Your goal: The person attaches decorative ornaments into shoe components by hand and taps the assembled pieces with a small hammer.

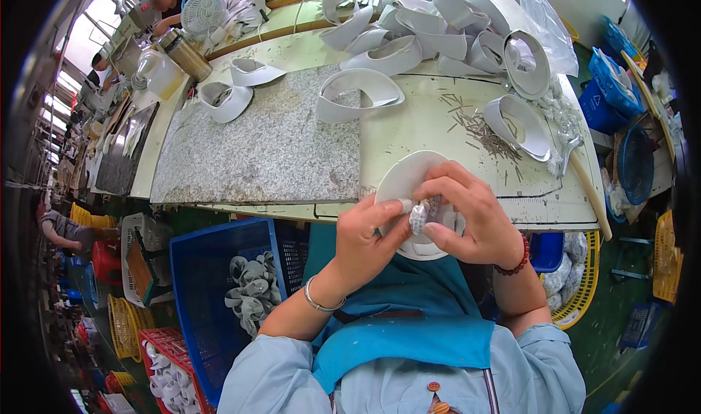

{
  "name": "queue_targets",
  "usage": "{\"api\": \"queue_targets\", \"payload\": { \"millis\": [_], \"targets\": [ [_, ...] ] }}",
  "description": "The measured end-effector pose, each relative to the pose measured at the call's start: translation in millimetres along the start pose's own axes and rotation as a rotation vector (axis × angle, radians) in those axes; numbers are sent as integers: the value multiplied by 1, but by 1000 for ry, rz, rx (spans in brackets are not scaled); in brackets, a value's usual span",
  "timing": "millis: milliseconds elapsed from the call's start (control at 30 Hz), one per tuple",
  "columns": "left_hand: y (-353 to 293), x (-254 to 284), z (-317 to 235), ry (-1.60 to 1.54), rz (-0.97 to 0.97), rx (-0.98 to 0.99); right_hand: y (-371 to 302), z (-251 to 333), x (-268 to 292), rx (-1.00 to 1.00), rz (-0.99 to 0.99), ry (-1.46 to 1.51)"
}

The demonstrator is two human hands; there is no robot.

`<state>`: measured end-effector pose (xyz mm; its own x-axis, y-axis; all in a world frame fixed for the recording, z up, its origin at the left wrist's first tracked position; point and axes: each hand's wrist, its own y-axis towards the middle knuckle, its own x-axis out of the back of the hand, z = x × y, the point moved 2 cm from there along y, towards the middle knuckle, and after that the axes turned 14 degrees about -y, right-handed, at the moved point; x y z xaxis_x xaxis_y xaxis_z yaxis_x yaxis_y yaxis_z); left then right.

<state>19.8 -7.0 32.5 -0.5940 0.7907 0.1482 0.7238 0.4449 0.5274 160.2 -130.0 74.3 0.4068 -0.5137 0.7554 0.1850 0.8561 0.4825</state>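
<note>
Over the table's front edge, in front of my chest, I hold a white curved piece (410, 167) that looks like a shoe upper. My left hand (371, 233) grips it from the left side, thumb and fingers pinched together, with a whitish wrap on the thumb tip. On the other side my right hand (473, 218) has its fingers curled over the same piece. Between the fingertips sits a small white textured ornament (418, 218), looking beaded or braided. The fingers partly hide how it meets the white piece.
A grey speckled slab (255, 147) lies on the pale table (431, 133). Similar white pieces (416, 27) are heaped at the back. Short thin strips (485, 133) are scattered at right. Below stand a blue crate (201, 297) and a yellow basket (588, 286). People sit far left.
</note>
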Motion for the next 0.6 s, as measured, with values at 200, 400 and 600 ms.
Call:
{"api": "queue_targets", "payload": {
  "millis": [200,400,600],
  "targets": [
    [2,-3,-17,210,53,-265,0,15,11,64,-34,-164],
    [4,-6,-21,282,46,-394,-7,21,9,-22,-33,-194],
    [1,-6,-17,215,23,-379,-10,19,-1,-76,-98,-151]
  ]
}}
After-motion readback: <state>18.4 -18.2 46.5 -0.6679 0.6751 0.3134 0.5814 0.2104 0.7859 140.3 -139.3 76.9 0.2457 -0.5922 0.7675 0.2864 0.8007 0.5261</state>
